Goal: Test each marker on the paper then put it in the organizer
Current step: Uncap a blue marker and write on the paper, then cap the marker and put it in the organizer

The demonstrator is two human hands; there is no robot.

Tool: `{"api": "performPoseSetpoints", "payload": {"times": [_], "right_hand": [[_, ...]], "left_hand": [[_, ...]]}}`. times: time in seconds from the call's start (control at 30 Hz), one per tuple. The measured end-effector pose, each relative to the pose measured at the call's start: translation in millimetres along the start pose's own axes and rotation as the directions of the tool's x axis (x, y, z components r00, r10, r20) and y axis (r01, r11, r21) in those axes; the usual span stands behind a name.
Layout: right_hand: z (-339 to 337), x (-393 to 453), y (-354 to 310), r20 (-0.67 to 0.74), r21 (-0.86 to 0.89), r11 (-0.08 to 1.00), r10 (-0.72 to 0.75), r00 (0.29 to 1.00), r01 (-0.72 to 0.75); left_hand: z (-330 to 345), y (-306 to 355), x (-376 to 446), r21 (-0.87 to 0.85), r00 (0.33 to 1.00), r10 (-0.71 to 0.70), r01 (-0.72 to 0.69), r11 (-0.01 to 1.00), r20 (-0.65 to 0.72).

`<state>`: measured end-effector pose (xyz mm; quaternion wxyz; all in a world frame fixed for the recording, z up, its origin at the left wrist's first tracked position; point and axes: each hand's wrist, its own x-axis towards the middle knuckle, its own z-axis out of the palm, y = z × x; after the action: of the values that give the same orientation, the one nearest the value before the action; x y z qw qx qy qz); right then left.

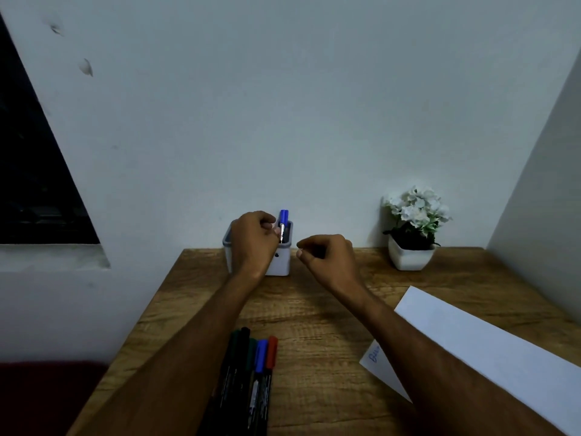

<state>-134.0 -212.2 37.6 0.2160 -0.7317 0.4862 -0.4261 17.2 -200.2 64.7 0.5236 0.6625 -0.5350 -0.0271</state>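
Observation:
A blue-capped marker [283,219] stands upright in the white organizer [280,261] at the back of the wooden desk. My left hand [254,239] is over the organizer, its fingertips pinching the marker's barrel just below the cap. My right hand [327,251] hovers just right of the organizer with fingers loosely curled, holding nothing. Several capped markers [251,366] in black, green, blue and red lie side by side near the front of the desk. The white paper [490,347] lies at the right, with a blue scribble [374,354] at its left corner, partly hidden by my right forearm.
A white pot of white flowers [412,234] stands at the back right of the desk [314,316]. A wall rises right behind the organizer. The desk's left edge runs diagonally, with a dark red surface [47,398] below it.

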Motion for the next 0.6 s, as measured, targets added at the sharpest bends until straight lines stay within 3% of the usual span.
{"api": "performPoseSetpoints", "payload": {"times": [0.13,0.3,0.43,0.6], "right_hand": [[-4,-24,-8,0.100,-0.033,0.999,0.001,0.995,0.002],[-3,-64,-20,0.284,-0.132,0.988,0.111,0.952,-0.076],[7,-93,-30,0.356,-0.234,0.962,0.218,0.909,-0.139],[14,-111,-39,0.340,-0.277,0.946,0.263,0.903,-0.171]], "left_hand": [[-13,-7,-23,-0.023,0.991,0.036,-0.033,0.999,0.132],[-38,-23,-57,0.108,0.904,-0.025,-0.023,0.994,0.426],[-49,-29,-81,0.171,0.844,-0.077,-0.018,0.985,0.530],[-54,-34,-96,0.133,0.805,0.015,-0.116,0.984,0.592]]}}
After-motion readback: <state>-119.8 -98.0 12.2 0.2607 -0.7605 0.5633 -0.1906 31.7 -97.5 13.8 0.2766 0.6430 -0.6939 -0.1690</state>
